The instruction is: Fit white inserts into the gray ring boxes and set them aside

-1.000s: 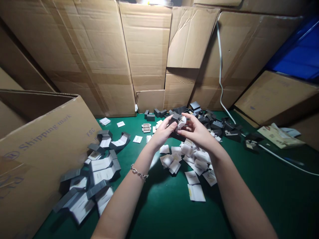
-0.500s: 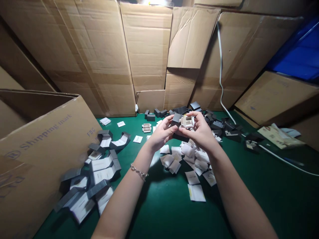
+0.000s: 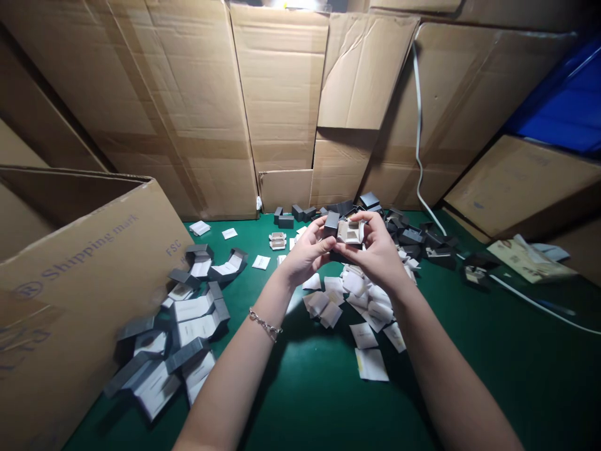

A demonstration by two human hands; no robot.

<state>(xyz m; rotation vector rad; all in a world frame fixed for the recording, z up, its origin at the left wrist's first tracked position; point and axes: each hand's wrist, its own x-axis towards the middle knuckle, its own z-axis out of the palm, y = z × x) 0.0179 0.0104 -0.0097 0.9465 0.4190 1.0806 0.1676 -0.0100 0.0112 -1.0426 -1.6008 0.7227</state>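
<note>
Dark box (image 3: 332, 223) at center, up in both hands above the table. White insert (image 3: 350, 232) at its 3 o'clock, tray side showing; can't tell if seated in the box or just against it. Left hand (image 3: 307, 252) clamped on box from 8 o'clock, thumb on near side. Right hand (image 3: 378, 250) gripping insert from 4 o'clock, fingers over its far edge. Hands close together, box and insert between.

From the box: heap of white packets (image 3: 355, 283) at 6 o'clock, partly under right hand; single packet (image 3: 372, 365) nearer, toward 5:30. Pile of dark boxes (image 3: 413, 237) at 3 o'clock, jumbled. Loose insert (image 3: 277, 240) at 9 o'clock, on green table (image 3: 310, 394). Small closed boxes (image 3: 286, 222) just past it, 9:30.

Farther out: opened boxes (image 3: 195, 329), white linings showing, at 8 o'clock, beside big carton (image 3: 94, 250) printed "Shipping mark". Crumpled bag (image 3: 528, 258) at 3 o'clock, far side. White cable (image 3: 417, 113) hanging at 1:30 against stacked cartons (image 3: 282, 94), 12 o'clock. Blue item (image 3: 558, 100) at 2 o'clock. Chain bracelet (image 3: 265, 324) on left wrist.
</note>
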